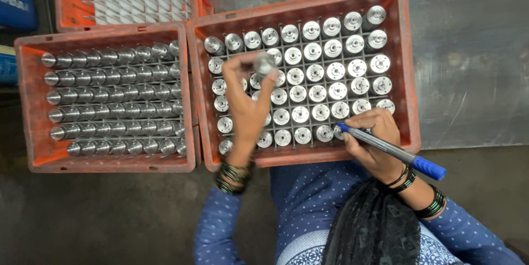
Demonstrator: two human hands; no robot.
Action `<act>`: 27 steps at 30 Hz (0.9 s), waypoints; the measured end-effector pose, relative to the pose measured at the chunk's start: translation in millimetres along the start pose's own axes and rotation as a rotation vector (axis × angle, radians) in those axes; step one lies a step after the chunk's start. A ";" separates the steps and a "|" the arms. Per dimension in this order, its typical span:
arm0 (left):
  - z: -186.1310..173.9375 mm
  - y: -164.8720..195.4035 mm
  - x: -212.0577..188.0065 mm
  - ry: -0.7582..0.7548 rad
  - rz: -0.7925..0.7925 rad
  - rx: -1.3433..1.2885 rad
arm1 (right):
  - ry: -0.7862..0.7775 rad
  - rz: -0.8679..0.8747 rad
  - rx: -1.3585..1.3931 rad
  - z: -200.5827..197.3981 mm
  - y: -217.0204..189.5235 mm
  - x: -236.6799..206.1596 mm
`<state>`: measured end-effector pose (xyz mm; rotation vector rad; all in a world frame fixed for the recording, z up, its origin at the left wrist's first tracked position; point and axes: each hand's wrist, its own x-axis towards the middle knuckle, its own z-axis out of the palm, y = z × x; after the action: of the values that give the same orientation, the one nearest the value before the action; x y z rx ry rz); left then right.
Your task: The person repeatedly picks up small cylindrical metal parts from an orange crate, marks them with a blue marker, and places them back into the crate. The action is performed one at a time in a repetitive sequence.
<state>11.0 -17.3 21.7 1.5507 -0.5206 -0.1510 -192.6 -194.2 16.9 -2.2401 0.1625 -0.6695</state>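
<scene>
My left hand (245, 102) is raised over the left side of the middle orange crate (405, 66). Its fingertips pinch a round silver metal part (264, 63), which looks blurred. My right hand (374, 138) rests at the crate's near right corner and grips a blue marker pen (394, 150). The pen's tip points left, touching or just above a part in the front row. Inside the crate, many shiny cylindrical parts (325, 72) stand upright in a grid of cells. Dark bangles circle both wrists.
A second orange crate (27, 105) to the left holds rows of the same metal cylinders, seen tilted. Behind it a third orange crate (71, 0) has a white grid divider. A grey metal sheet (474, 50) lies at right. The floor below is dark.
</scene>
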 end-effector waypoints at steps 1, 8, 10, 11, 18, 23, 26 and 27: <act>-10.9 0.7 11.6 -0.032 0.117 0.223 | 0.003 0.005 0.010 -0.4 1.2 -0.5; -38.9 -4.0 46.1 -0.321 0.302 0.754 | 0.019 0.009 0.025 3.4 5.1 -3.0; -49.1 0.1 50.1 -0.220 0.309 0.797 | 0.006 0.027 0.027 2.8 5.2 -3.9; -58.6 3.4 55.3 -0.167 0.320 0.823 | 0.007 0.028 0.028 3.7 5.5 -3.7; -85.8 0.9 58.2 -0.222 0.301 1.334 | 0.016 0.033 0.061 3.8 10.4 -6.0; -72.1 -9.5 59.5 -0.205 0.479 1.597 | 0.009 0.056 0.064 3.0 15.1 -10.8; -75.1 20.4 61.4 -0.179 0.456 1.334 | 0.025 0.067 0.084 2.8 16.2 -12.1; -78.6 36.4 58.9 -0.106 0.430 1.287 | 0.032 0.071 0.089 2.9 16.0 -12.3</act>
<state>86.8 31.2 75.2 2.6093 -1.1431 0.5474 -200.1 -199.5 -1.3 -2.1293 0.2231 -0.6612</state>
